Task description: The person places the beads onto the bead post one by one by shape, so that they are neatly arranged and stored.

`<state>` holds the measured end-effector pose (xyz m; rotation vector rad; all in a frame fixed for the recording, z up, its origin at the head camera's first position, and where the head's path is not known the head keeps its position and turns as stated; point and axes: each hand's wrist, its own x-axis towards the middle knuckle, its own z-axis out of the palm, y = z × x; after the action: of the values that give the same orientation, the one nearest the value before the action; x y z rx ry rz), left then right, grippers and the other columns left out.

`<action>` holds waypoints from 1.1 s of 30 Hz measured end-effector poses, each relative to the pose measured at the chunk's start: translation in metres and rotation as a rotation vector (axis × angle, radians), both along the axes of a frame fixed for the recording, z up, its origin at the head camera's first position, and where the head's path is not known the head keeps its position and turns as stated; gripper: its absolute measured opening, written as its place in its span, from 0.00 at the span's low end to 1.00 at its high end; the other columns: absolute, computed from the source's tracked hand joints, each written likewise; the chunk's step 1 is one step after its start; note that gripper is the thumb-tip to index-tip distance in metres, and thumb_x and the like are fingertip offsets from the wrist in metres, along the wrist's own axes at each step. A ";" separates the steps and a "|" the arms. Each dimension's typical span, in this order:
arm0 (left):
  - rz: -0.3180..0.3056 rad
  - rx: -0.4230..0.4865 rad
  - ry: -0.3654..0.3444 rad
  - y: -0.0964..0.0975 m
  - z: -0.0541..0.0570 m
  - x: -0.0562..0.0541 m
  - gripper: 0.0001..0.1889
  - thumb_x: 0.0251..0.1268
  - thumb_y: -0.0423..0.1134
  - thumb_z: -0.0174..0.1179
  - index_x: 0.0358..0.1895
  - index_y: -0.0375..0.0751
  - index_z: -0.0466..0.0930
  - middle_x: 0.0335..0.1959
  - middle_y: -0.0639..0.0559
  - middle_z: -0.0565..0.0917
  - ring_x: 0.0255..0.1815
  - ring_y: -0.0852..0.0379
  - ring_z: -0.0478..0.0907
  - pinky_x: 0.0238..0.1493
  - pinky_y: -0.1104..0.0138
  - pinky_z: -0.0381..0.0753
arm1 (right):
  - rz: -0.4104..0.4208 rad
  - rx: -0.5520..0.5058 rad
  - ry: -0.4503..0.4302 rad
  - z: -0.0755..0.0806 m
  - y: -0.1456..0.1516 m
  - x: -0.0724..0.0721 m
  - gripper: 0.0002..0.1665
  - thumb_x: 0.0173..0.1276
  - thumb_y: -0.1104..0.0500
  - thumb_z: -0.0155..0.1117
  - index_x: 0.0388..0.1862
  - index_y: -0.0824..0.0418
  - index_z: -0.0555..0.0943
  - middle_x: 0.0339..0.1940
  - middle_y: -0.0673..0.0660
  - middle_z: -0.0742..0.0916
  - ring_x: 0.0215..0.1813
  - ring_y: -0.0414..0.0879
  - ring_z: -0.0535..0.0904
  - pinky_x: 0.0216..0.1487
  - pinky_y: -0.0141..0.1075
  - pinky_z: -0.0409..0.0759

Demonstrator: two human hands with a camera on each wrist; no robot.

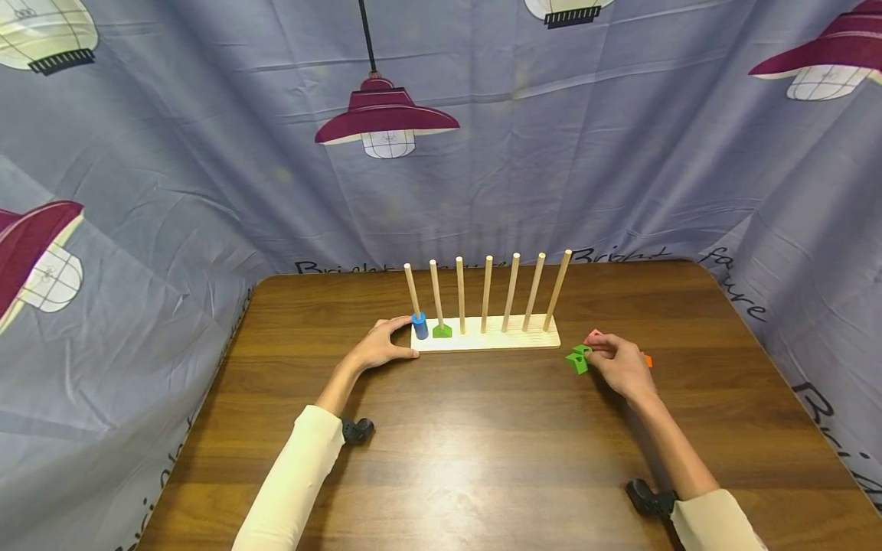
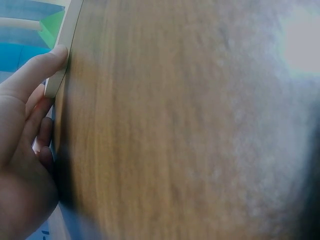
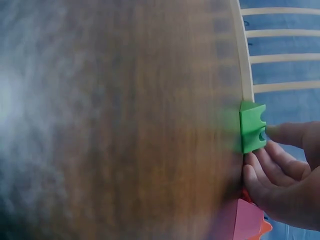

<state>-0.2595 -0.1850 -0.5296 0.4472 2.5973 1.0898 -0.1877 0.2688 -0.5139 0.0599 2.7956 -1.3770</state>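
Observation:
In the head view, a pale wooden peg board (image 1: 482,344) carries a row of several upright pegs. A blue cylinder (image 1: 421,327) is on the leftmost peg and a green block (image 1: 442,331) on the one beside it. My left hand (image 1: 377,346) holds the board's left end, thumb on the front edge (image 2: 59,52) and fingers toward the back. To the right of the board, my right hand (image 1: 622,367) pinches one of two notched green blocks (image 1: 578,363) between thumb and fingertips. The right wrist view shows the thumb by the notches of the green blocks (image 3: 251,127); the far fingertips are partly hidden.
Close to my right hand lie a pink block (image 1: 593,335) and an orange piece (image 1: 648,360), both partly covered by it. Everything stands on a brown wooden table (image 1: 441,428). A grey-blue curtain (image 1: 482,184) with printed lamps hangs behind and beside it.

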 end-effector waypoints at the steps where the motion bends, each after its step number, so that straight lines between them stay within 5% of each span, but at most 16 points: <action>1: 0.000 -0.001 0.000 0.000 0.000 0.000 0.43 0.58 0.47 0.73 0.76 0.39 0.64 0.75 0.42 0.64 0.72 0.41 0.57 0.69 0.43 0.59 | -0.005 0.007 0.004 -0.001 0.000 -0.001 0.21 0.73 0.62 0.62 0.60 0.73 0.78 0.54 0.70 0.84 0.55 0.63 0.81 0.54 0.50 0.75; 18: 0.004 -0.001 0.016 0.000 -0.001 -0.001 0.43 0.57 0.47 0.73 0.75 0.41 0.65 0.74 0.43 0.66 0.72 0.42 0.57 0.69 0.45 0.58 | 0.003 0.128 0.023 -0.004 -0.008 -0.014 0.21 0.68 0.57 0.69 0.55 0.69 0.82 0.49 0.70 0.86 0.53 0.64 0.82 0.56 0.58 0.74; 33: -0.007 -0.002 0.031 -0.001 -0.001 0.000 0.43 0.57 0.48 0.74 0.75 0.41 0.66 0.74 0.43 0.66 0.72 0.41 0.57 0.69 0.44 0.58 | -0.049 0.169 0.068 0.003 -0.012 -0.010 0.21 0.65 0.64 0.67 0.54 0.73 0.81 0.46 0.68 0.86 0.48 0.62 0.82 0.54 0.56 0.73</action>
<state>-0.2600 -0.1863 -0.5302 0.4755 2.6213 1.0861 -0.1976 0.2571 -0.5106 0.0866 2.9798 -1.1693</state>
